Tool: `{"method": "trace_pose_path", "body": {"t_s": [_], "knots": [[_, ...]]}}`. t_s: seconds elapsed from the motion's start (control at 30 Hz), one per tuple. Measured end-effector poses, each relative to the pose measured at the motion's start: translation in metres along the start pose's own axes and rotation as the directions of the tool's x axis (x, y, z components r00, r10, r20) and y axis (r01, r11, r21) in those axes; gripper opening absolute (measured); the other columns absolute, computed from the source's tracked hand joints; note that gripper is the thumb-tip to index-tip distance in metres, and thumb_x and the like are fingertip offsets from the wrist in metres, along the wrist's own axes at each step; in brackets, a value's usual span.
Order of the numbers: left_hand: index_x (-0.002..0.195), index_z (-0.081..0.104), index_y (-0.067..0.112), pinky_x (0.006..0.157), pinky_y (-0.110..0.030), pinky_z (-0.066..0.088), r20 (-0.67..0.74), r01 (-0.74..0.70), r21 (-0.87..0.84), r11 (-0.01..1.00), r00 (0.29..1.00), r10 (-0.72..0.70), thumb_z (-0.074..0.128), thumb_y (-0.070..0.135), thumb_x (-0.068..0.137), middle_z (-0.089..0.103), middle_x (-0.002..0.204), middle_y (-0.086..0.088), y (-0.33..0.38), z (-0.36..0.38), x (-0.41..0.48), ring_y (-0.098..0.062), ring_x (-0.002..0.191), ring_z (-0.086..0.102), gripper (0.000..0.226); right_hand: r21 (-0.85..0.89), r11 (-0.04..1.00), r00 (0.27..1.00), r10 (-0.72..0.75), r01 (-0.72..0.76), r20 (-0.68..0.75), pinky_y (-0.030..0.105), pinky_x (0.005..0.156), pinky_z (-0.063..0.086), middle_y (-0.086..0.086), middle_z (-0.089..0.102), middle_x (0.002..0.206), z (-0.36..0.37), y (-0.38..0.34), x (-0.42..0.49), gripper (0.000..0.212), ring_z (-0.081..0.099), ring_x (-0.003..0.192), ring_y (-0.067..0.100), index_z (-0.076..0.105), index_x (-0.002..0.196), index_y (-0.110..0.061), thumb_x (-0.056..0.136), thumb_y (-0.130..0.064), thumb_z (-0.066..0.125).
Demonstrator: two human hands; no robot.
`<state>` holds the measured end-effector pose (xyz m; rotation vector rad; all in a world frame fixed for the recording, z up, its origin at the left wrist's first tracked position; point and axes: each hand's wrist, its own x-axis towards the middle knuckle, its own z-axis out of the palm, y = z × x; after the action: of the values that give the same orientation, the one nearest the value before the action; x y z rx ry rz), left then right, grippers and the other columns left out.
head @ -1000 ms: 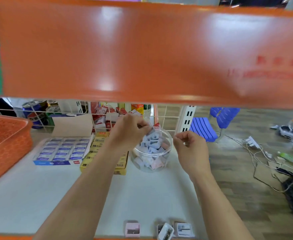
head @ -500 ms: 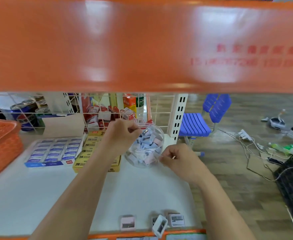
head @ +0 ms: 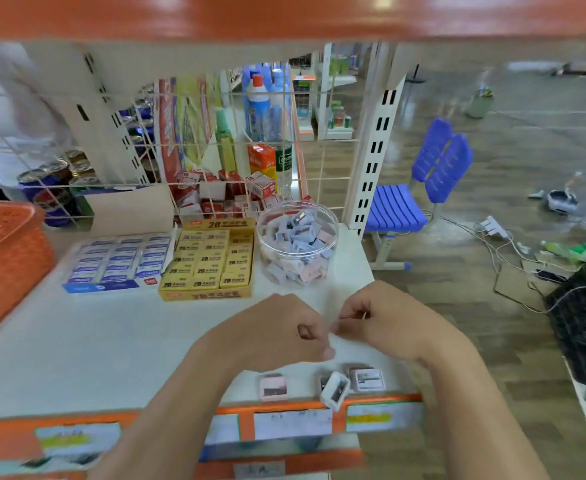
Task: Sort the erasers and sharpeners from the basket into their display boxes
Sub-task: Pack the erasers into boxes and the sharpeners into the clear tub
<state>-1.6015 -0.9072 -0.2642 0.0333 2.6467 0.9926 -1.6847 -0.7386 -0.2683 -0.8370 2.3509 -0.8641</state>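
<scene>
A clear round jar (head: 319, 271) of blue and pink sharpeners stands at the shelf's back right. Left of it sit a yellow eraser box (head: 208, 258) and a blue eraser box (head: 118, 261). The orange basket (head: 4, 251) is at the far left. Three loose sharpeners lie at the shelf's front edge: a pink one (head: 273, 387), a tilted white one (head: 334, 389) and a pale one (head: 367, 379). My left hand (head: 277, 330) hovers above them with curled fingers. My right hand (head: 388, 320) is close beside it, fingertips pinching a small pale scrap (head: 334, 328) that is too blurred to identify.
An orange upper shelf edge (head: 284, 15) hangs overhead. A wire grid (head: 322, 168) backs the white shelf (head: 77, 341), with boxes, cans and bottles behind it. On the floor to the right are a blue chair (head: 423, 188), cables (head: 502, 251) and a black crate (head: 582, 323).
Both hands have drawn back from the jar toward the shelf's front edge and now meet above the loose sharpeners. The camera has tilted up.
</scene>
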Motion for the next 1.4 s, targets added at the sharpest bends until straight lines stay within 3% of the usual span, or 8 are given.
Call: {"method": "trace_pose_path", "body": {"t_s": [0.27,0.4,0.6,0.73,0.83,1.07,1.3,1.4], "knots": [[0.094,0.074,0.022,0.051,-0.007,0.035,0.115,-0.021,-0.01,1.0,0.993,0.022,0.08,0.042,0.072,0.063,0.074,0.013,0.01,0.016,-0.001,0.008,0.056,0.052,0.03,0.171,0.976,0.982,0.107,-0.134,0.156,0.018,0.064,0.042,-0.009,0.069,0.069,-0.005,0.008,-0.031,0.013,0.054,0.058,-0.001,0.076,0.077,-0.02,0.069,-0.024,0.085],[0.088,0.076,0.021,0.052,-0.012,0.037,0.094,-0.019,-0.012,1.0,0.995,0.02,0.075,0.037,0.078,0.059,0.055,0.022,0.01,0.015,-0.001,0.005,0.053,0.052,0.019,0.144,0.979,0.979,0.123,-0.146,0.161,0.019,0.065,0.042,-0.012,0.067,0.064,0.002,0.011,-0.031,0.01,0.054,0.059,-0.002,0.075,0.07,-0.028,0.07,-0.024,0.084],[0.087,0.075,0.023,0.069,-0.024,0.049,0.06,0.006,-0.02,1.0,0.998,-0.005,0.071,0.037,0.081,0.071,0.08,0.009,0.002,0.014,-0.002,-0.001,0.073,0.063,0.015,0.193,0.979,0.99,0.038,-0.064,0.135,0.02,0.067,0.042,-0.009,0.068,0.066,0.01,0.007,-0.025,0.02,0.052,0.063,0.0,0.073,0.065,-0.03,0.08,-0.017,0.076],[0.087,0.075,0.023,0.068,-0.022,0.048,0.002,-0.006,-0.045,0.999,1.0,0.006,0.07,0.031,0.083,0.07,0.081,0.008,0.001,0.014,-0.004,0.001,0.069,0.06,0.01,0.221,0.975,0.995,0.015,-0.038,0.103,0.024,0.066,0.042,0.001,0.071,0.073,0.012,0.006,-0.018,0.013,0.052,0.064,0.004,0.074,0.072,-0.018,0.084,-0.012,0.071],[0.084,0.073,0.021,0.063,-0.023,0.048,-0.092,-0.004,-0.093,0.996,0.996,-0.005,0.07,0.026,0.083,0.07,0.076,0.006,-0.001,0.009,-0.005,-0.007,0.068,0.062,0.006,0.26,0.965,0.998,0.011,-0.027,0.062,0.018,0.058,0.04,-0.004,0.066,0.063,0.012,0.006,-0.011,0.014,0.051,0.058,0.003,0.072,0.07,-0.016,0.083,-0.01,0.072],[0.079,0.072,0.023,0.046,-0.007,0.033,-0.349,-0.019,-0.186,0.982,0.936,-0.048,0.07,0.026,0.084,0.057,0.054,0.019,-0.011,-0.015,-0.005,0.005,0.048,0.048,0.006,0.478,0.87,0.964,0.012,0.121,-0.265,0.017,0.049,0.036,0.002,0.062,0.06,0.013,0.001,0.01,0.017,0.046,0.054,0.011,0.067,0.066,-0.012,0.077,-0.004,0.076],[0.077,0.07,0.027,0.049,-0.016,0.041,-0.502,-0.056,-0.275,0.96,0.86,-0.094,0.068,0.026,0.084,0.062,0.059,0.014,-0.018,-0.035,0.002,0.001,0.054,0.053,0.007,0.548,0.784,0.791,0.125,0.291,-0.599,0.026,0.055,0.046,0.002,0.059,0.058,-0.005,-0.021,0.047,0.019,0.049,0.055,0.014,0.063,0.066,-0.013,0.076,-0.012,0.079],[0.079,0.068,0.03,0.054,-0.016,0.041,-0.563,-0.05,-0.26,0.964,0.819,-0.11,0.067,0.032,0.085,0.063,0.063,0.014,-0.02,-0.044,0.006,0.003,0.056,0.052,0.006,0.473,0.837,0.712,0.155,0.274,-0.685,0.034,0.061,0.048,-0.003,0.061,0.059,-0.013,-0.027,0.067,0.021,0.052,0.058,0.014,0.062,0.064,-0.02,0.077,-0.02,0.079]]}}
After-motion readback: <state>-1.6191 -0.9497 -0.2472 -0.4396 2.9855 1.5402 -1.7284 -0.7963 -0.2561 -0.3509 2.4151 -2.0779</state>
